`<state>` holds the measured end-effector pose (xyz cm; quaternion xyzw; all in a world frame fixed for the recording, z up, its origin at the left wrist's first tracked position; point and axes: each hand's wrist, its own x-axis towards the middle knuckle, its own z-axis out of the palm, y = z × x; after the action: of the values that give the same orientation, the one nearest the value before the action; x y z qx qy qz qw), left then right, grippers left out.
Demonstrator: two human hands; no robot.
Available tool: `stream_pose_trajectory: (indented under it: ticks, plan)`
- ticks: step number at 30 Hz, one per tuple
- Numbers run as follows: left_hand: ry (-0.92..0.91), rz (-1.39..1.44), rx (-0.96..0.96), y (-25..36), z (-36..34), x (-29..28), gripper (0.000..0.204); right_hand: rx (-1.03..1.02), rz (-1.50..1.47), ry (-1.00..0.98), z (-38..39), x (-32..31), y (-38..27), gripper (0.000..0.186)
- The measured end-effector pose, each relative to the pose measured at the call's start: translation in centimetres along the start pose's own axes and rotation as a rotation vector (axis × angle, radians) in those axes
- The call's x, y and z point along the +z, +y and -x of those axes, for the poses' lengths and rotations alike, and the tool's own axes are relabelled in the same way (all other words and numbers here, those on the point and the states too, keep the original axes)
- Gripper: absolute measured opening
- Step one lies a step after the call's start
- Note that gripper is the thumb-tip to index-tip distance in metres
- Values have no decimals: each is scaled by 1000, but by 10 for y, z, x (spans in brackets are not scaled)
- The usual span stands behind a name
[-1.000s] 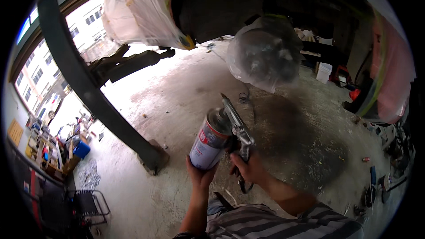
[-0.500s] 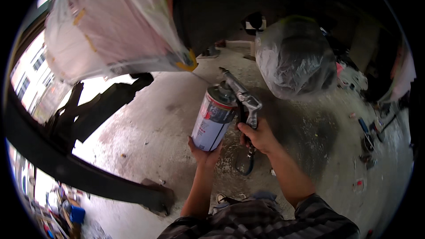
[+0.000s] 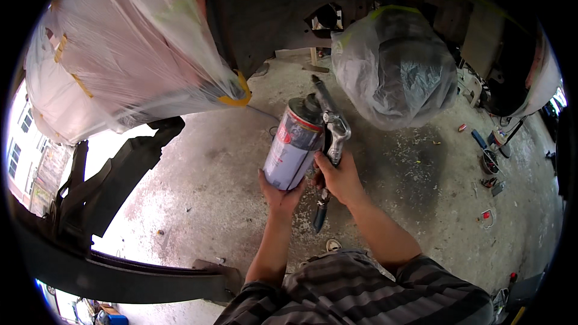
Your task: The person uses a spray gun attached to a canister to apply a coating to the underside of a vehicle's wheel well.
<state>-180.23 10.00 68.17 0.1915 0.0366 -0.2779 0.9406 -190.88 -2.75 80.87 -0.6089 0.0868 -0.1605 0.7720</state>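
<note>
My left hand (image 3: 280,197) is closed around the bottom of a tilted can (image 3: 291,151) with a white-and-red label. A metal spray gun (image 3: 335,125) joins the can's top, its nozzle pointing away from me. My right hand (image 3: 344,176) wraps the gun's handle, thumb up along its side. From the handle's lower end hangs a dark hose (image 3: 321,216). Beyond the gun is a wheel wrapped in clear plastic (image 3: 394,78), apart from the nozzle.
Plastic sheeting (image 3: 132,54) with yellow tape covers a vehicle panel at the upper left. A dark curved metal beam (image 3: 132,280) runs along the lower left. Tools (image 3: 489,159) and scraps lie on the concrete floor (image 3: 198,204) to the right. A dark wheel arch (image 3: 259,12) spans the top.
The view has shifted, so the sheeting and wrapped wheel stand farther left. The can and gun sit slightly higher in the picture, and both hands keep their grip.
</note>
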Motion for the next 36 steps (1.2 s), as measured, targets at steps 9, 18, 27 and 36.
stream_pose_trajectory:
  ticks: [9,18,27,36]
  plan:
    - [82,135,94,9,21,-16,68,63,130,-386,-8,-48,-2,23]
    - [-54,36,-19,17,-24,-28,77,-83,-22,17,-10,2,24,20]
    - [179,131,26,12,-5,-24,74,156,132,-230,-22,-55,9,18]
    - [184,91,72,25,14,-5,68,89,7,-444,-38,-67,17,20]
